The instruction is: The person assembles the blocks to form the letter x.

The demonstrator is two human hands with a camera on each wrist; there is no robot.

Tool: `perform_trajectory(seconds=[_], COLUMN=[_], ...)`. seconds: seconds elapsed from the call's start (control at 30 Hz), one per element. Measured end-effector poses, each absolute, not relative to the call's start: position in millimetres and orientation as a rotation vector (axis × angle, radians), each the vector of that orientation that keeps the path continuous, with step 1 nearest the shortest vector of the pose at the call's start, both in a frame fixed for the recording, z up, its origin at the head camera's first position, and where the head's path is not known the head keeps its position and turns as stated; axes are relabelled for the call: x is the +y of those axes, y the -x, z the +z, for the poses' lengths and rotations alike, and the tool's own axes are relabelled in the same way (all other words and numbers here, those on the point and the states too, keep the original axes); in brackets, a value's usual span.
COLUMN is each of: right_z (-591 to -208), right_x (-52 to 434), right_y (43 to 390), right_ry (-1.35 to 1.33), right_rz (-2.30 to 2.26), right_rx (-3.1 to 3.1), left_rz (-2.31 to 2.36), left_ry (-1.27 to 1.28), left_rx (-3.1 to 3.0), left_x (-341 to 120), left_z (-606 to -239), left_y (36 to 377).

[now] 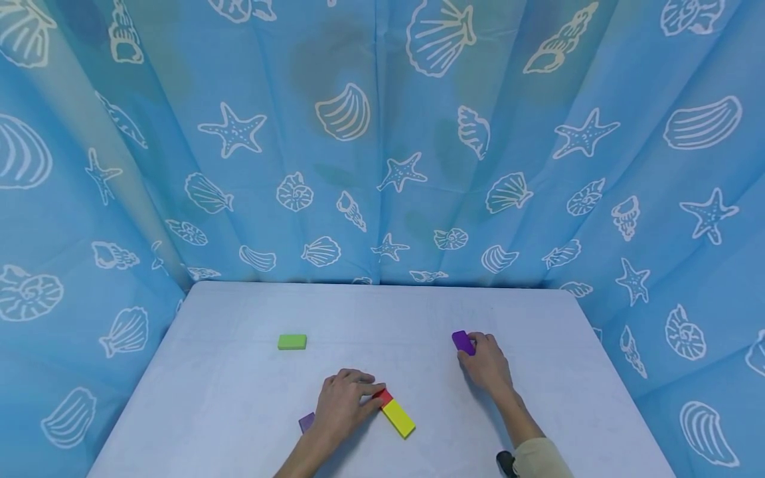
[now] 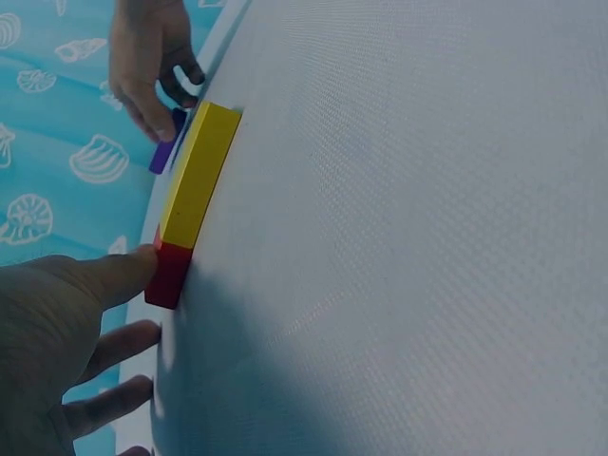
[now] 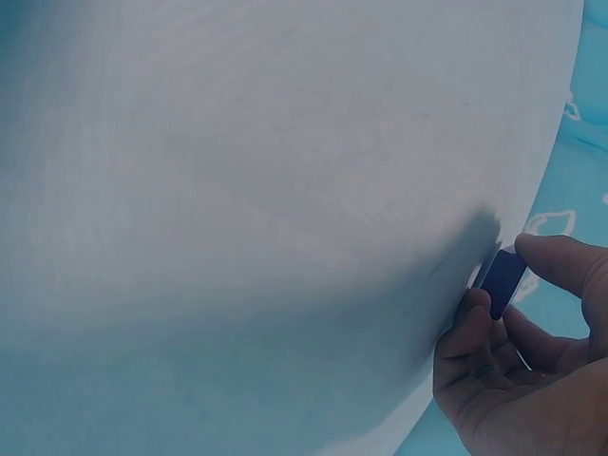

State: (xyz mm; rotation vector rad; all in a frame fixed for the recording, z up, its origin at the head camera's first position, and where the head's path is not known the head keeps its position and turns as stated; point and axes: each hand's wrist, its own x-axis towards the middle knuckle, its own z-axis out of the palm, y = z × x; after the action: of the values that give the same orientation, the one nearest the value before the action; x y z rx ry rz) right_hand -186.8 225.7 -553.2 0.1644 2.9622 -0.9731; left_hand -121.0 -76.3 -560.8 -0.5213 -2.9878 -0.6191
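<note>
My left hand (image 1: 344, 403) pinches a red block (image 1: 385, 397) between thumb and index finger, its other fingers spread. End to end with the red block, a longer yellow block (image 1: 398, 417) slants toward the near right; in the left wrist view the red block (image 2: 169, 275) and yellow block (image 2: 199, 176) touch. Farther right, my right hand (image 1: 487, 364) holds a purple block (image 1: 463, 342) by thumb and fingertips. The right wrist view shows that purple block (image 3: 503, 283) between them, its underside partly hidden.
A green block (image 1: 292, 342) lies at the back left of the white table (image 1: 239, 312). Another purple block (image 1: 307, 421), partly covered by my left hand, lies near the left wrist. Blue shell-patterned curtains (image 1: 382, 133) hang behind the table and at both sides.
</note>
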Motion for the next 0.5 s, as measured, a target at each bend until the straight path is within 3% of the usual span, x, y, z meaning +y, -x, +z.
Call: perform_trajectory(seconds=[0.5], right_z=[-553.6], right_x=[225.5], right_y=[186.4], right_ry=[-0.141], right_rz=[-0.976], right_rx=[2.954], left_rz=[-0.626], left_ry=[0.502], left_rx=[-2.999], left_x=[-75.8], left_z=[-562.2], left_y=[121.5])
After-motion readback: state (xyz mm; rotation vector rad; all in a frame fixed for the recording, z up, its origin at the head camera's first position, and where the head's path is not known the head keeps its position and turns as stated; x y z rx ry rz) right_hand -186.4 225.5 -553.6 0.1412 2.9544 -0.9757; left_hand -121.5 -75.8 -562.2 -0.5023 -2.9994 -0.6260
